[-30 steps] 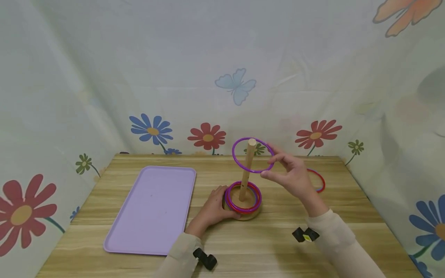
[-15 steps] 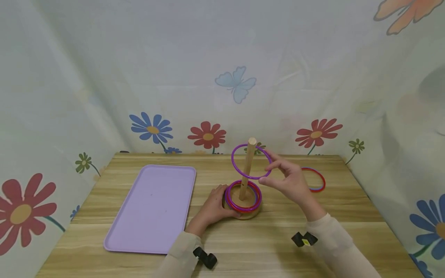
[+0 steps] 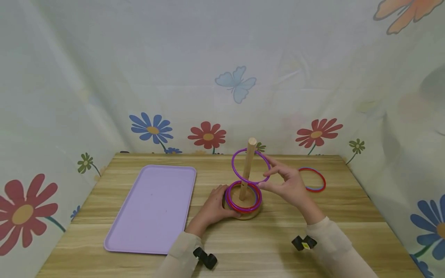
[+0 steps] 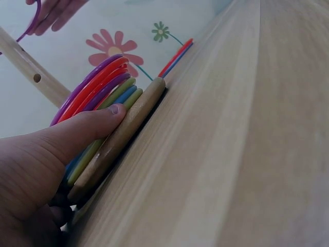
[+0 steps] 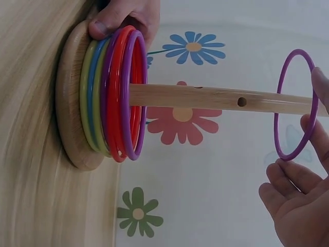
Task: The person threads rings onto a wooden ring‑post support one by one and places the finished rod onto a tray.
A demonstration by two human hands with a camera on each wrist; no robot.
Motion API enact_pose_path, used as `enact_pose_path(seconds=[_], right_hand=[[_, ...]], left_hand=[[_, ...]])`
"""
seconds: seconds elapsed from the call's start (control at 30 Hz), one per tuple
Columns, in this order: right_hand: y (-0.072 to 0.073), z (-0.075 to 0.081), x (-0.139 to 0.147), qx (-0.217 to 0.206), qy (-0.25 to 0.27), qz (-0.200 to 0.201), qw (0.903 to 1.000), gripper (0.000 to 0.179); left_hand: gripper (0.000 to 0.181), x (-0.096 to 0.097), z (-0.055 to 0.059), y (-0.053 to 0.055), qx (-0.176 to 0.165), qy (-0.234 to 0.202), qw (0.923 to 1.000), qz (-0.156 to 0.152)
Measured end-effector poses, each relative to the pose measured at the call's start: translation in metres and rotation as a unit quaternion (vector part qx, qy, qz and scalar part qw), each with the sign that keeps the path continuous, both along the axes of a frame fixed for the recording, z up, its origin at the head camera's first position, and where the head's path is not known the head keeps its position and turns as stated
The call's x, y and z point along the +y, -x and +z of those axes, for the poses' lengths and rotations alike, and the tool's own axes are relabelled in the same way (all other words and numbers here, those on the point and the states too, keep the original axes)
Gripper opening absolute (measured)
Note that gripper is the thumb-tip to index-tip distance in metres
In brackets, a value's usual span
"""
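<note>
A wooden peg [image 3: 248, 164] stands upright on a round base [image 5: 68, 103], with a stack of purple, red, green and blue rings [image 5: 114, 98] around its foot. My left hand [image 3: 213, 208] grips the left side of the base; in the left wrist view its thumb [image 4: 115, 109] lies against the lower rings. Between thumb and fingers, my right hand [image 3: 288, 183] pinches the right edge of a thin purple ring [image 5: 276, 123]. That ring encircles the peg's upper part, slightly tilted, above the stack.
A red ring [image 3: 325, 181] with a blue ring under it lies on the table right of the stand. On the left is a lilac tray [image 3: 153, 208]. Behind the wooden table [image 3: 278, 247] hangs a flowered cloth [image 3: 174, 58].
My right hand has lowered the purple ring along the peg and shifted slightly left, uncovering more of the red and blue rings on the table. My left hand stays on the base.
</note>
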State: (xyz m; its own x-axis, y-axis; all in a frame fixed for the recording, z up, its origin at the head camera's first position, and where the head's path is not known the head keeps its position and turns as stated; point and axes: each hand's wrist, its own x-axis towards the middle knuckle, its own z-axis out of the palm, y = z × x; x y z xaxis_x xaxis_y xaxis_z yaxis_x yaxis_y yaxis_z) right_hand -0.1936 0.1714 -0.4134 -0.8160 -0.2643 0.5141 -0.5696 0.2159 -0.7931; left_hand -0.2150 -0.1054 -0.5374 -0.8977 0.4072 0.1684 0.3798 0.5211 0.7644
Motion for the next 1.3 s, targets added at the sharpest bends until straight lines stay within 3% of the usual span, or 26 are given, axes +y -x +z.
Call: enact_pose_path(seconds=[0.73,1.03,1.3], right_hand=[[0.002,-0.028,0.006,-0.025,-0.032,-0.006,0.9991,0.022],[0.000,-0.038,0.006,-0.039,-0.049,-0.013,0.9980,0.021],[-0.002,-0.043,0.006,-0.076,-0.062,-0.014,0.9951,0.023]], left_hand=[[0.102,0.000,0.001,-0.001,-0.005,0.016,0.9998,0.009],[0.103,0.001,0.002,-0.001,0.000,0.004,1.0000,0.007],[0.106,0.001,0.002,-0.001,-0.010,0.012,0.9998,0.010]])
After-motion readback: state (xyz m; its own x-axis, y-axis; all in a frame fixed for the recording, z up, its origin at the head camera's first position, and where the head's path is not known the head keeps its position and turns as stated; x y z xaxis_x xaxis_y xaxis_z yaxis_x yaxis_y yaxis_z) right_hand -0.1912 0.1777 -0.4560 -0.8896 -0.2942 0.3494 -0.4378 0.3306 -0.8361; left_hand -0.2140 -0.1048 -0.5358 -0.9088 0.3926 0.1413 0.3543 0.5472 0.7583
